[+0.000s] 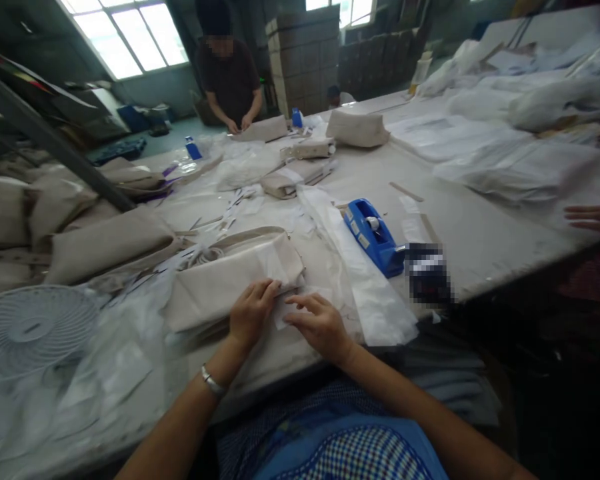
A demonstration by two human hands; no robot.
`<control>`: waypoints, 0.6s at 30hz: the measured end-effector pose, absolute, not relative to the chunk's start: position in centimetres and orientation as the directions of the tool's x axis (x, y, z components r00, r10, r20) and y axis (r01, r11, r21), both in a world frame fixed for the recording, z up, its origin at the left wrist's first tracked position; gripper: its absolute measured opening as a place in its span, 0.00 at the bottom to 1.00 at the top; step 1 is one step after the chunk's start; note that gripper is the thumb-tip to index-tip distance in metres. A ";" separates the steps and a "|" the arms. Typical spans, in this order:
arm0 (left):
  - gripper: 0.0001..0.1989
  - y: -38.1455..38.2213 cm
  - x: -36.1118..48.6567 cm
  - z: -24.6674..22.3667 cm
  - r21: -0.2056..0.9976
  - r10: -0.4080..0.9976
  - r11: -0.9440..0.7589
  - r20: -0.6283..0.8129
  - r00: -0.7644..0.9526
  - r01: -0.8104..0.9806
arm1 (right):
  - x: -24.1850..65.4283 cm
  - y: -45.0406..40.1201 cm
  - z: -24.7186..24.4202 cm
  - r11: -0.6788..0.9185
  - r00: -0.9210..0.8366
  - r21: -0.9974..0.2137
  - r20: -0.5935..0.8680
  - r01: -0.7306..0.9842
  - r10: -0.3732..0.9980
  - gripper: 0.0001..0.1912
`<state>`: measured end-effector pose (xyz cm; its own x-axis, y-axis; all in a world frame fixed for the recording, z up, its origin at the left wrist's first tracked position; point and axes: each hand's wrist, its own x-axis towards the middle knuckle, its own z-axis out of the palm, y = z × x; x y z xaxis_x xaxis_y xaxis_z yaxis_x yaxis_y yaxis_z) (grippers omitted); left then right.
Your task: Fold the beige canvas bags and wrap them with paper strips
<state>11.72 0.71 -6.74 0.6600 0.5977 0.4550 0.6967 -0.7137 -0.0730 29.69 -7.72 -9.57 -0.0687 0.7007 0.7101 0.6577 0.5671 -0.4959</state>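
Observation:
A beige handbag [215, 287] lies on its side before me, its strap curving along the far edge and a pale wrapping strip around one end. My left hand [253, 310] presses its bent fingers onto the bag's near right corner, gripping it there. Just right of that corner is my right hand [323, 323], thumb and fingers apart with nothing visible between them. Under its fingertips lies a small white slip [283, 312], partly hidden by both hands.
A blue tape dispenser [373, 233] stands to the right, beside long white plastic bags [353, 260]. A white fan [30, 330] is at left, near piled beige bags [105, 247]. Across the table a person [230, 73] handles another bag; another person's hand [595, 217] shows at right.

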 end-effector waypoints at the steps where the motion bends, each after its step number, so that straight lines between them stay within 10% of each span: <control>1: 0.16 0.7 11.8 -6.7 -0.071 0.600 -0.711 0.457 0.657 0.699 | 29.7 -7.8 -9.5 0.587 -0.082 -0.494 0.716 0.641 0.693 0.08; 18: 0.17 0.0 11.2 -7.0 -0.038 0.602 -0.709 0.487 0.633 0.704 | 31.0 -12.1 -9.9 0.646 -0.214 -0.495 0.673 0.581 0.708 0.18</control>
